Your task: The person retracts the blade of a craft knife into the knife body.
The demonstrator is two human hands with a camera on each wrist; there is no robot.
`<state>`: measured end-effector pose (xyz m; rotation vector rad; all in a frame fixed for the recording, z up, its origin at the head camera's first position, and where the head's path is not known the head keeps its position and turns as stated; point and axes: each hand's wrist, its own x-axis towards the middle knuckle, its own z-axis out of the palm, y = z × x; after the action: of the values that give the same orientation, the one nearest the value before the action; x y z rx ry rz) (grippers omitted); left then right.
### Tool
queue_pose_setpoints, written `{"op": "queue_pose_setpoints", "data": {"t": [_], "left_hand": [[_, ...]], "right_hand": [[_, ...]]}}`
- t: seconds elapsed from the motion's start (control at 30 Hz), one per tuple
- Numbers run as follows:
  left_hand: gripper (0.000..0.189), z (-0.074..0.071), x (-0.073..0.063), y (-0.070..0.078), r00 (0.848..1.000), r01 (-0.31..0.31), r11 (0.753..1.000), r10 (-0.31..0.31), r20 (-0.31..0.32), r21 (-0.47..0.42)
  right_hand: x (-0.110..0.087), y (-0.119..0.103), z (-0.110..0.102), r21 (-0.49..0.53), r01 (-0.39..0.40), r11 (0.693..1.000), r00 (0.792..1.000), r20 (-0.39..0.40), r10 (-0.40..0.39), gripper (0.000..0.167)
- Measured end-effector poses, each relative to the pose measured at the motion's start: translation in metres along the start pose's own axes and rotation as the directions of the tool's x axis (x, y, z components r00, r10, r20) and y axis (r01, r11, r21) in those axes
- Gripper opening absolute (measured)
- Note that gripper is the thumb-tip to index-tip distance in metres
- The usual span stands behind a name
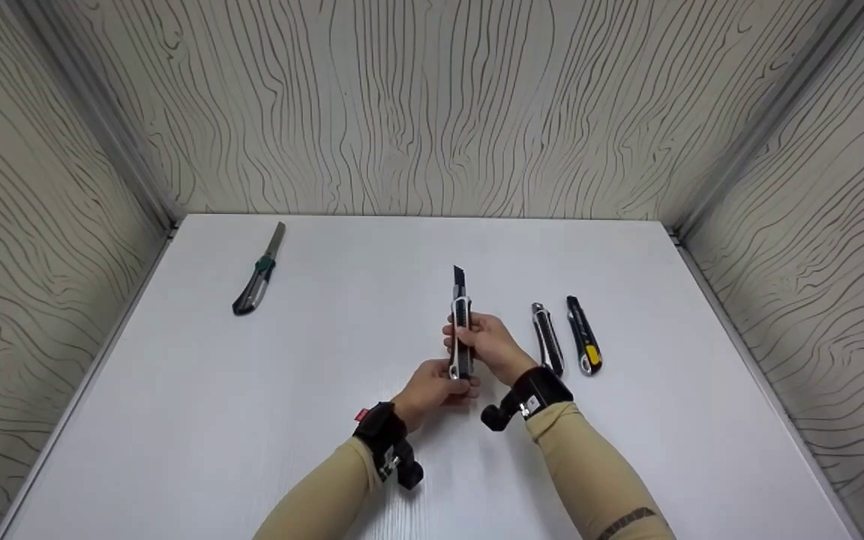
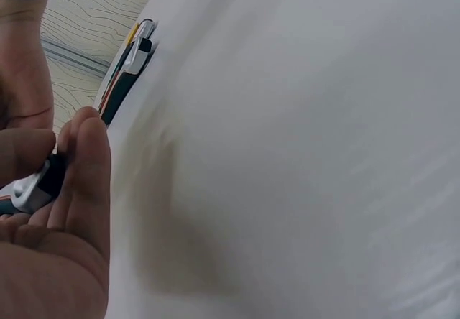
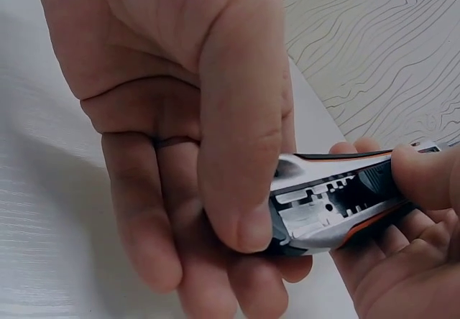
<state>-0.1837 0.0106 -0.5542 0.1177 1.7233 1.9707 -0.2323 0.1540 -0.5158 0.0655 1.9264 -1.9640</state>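
Silver knife (image 1: 462, 319) is up in both hands, mid-bench, roughly upright in the head view, blade (image 1: 460, 276) out and pointing at the back wall (image 1: 402, 112). Right grip (image 1: 493, 343) closed around the middle of the body, thumb on the front face; right wrist view puts that thumb right at the dark ridged slider (image 3: 374, 181). Left grip (image 1: 432, 384) narrow, pinching the butt end between thumb and fingers, dark end cap (image 2: 52, 177) showing in the left wrist view. Body has orange trim along the edges.

Other cutters, all lying on the white bench (image 1: 312, 360): second silver knife (image 1: 547, 337) just right of the right hand, its lower end close to the wrist strap (image 1: 542, 388); black knife (image 1: 583, 335) with a yellow patch near its lower end, just beside it, further right; green-black knife (image 1: 256, 285) well apart on the far left, long blade out, tilted toward the back. Tan sleeves on both arms, black strap with camera on each wrist. Walls are wood-grain print
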Motion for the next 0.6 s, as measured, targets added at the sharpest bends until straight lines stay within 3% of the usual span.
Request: {"op": "queue_pose_setpoints", "data": {"t": [0.6], "left_hand": [[0.037,-0.0010,0.0014,-0.0001,1.000,0.014,1.000,-0.014,0.001,-0.016]], "right_hand": [[-0.0001,0.0013,-0.0007,0.006,0.019,1.000,0.999,0.039,-0.019,0.041]]}}
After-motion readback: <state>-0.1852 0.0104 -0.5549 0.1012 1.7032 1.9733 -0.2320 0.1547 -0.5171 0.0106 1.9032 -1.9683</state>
